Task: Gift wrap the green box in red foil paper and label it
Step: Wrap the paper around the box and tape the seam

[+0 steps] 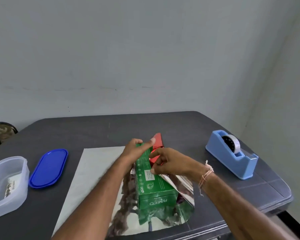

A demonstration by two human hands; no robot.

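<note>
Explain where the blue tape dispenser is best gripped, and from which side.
Probably the tall rear of the tape dispenser, from above, fingers down its two flat side walls beside the tape roll. The low front end holds the cutter, so avoid it.

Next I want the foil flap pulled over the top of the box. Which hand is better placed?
Right, probably. The right hand pinches the raised edge of the foil paper at the top of the green box, while the left hand grips the box's far end, steadying it.
</note>
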